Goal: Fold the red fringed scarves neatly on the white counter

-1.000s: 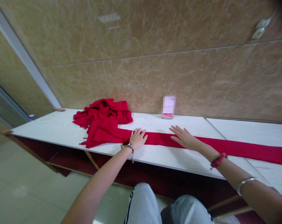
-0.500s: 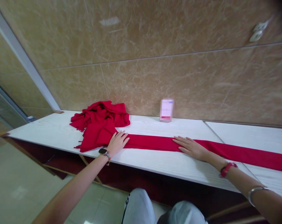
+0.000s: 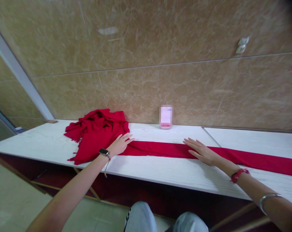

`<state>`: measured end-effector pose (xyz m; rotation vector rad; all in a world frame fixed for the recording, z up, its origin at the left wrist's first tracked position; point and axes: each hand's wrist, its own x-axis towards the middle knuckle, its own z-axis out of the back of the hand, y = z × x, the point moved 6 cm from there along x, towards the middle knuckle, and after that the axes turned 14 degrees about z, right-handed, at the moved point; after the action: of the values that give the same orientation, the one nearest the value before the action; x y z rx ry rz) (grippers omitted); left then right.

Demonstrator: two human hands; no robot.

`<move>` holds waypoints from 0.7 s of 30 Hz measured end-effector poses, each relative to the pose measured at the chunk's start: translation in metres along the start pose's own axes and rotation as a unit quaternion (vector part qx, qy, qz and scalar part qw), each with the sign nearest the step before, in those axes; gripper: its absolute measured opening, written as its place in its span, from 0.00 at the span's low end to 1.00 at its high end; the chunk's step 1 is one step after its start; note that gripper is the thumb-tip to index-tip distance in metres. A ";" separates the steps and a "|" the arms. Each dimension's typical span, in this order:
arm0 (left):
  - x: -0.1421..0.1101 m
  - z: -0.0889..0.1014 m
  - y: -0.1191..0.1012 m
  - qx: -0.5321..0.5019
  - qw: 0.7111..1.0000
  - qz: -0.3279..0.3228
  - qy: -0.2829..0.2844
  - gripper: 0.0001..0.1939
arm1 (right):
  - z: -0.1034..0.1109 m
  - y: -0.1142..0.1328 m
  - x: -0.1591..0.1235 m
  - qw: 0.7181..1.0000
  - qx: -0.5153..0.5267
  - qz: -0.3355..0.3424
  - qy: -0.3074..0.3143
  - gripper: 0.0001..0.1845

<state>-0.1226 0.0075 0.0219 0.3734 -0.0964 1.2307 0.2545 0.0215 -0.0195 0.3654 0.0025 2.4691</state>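
Note:
A red fringed scarf lies along the white counter, flat and folded into a long narrow strip that runs out of view on the right. At the left its other part sits in a crumpled heap with tassels at the edge. My left hand, with a watch on the wrist, rests on the scarf where the strip meets the heap, fingers stretched out. Over the strip farther right is my right hand, palm down, its fingers straight and slightly spread. Neither hand grips the cloth.
The white counter has dark red open shelves beneath it. A blurred pink and white box stands against the marbled wall. A socket is on the wall at the right. My knees are close to the counter's front.
The view has shifted a little to the right. My right hand has slid rightward along the strip, so the hands are farther apart. Slight wrinkles now show near my left hand.

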 end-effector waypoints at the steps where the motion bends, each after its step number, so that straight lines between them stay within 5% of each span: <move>1: 0.005 0.001 -0.003 0.003 1.000 -0.016 0.008 0.24 | -0.002 0.007 0.009 1.000 0.004 -0.003 -0.005 0.29; 6: 0.017 0.011 -0.007 0.011 0.997 -0.044 0.055 0.16 | -0.018 0.039 0.038 0.999 0.024 0.008 0.021 0.28; 11: 0.001 0.033 0.006 0.001 0.999 -0.008 0.045 0.13 | -0.011 0.042 0.031 0.999 0.029 0.042 0.008 0.29; 16: -0.024 0.012 -0.003 0.025 0.994 -0.039 0.101 0.14 | -0.003 0.046 0.025 0.995 0.003 0.098 -0.032 0.24; 21: -0.023 0.010 -0.001 0.016 0.996 -0.034 0.086 0.17 | -0.002 0.053 0.024 0.991 -0.037 0.127 -0.029 0.22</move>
<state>-0.1279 -0.0168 0.0251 0.2957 0.0832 1.1935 0.2042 -0.0065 -0.0104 0.4286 -0.1680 2.6991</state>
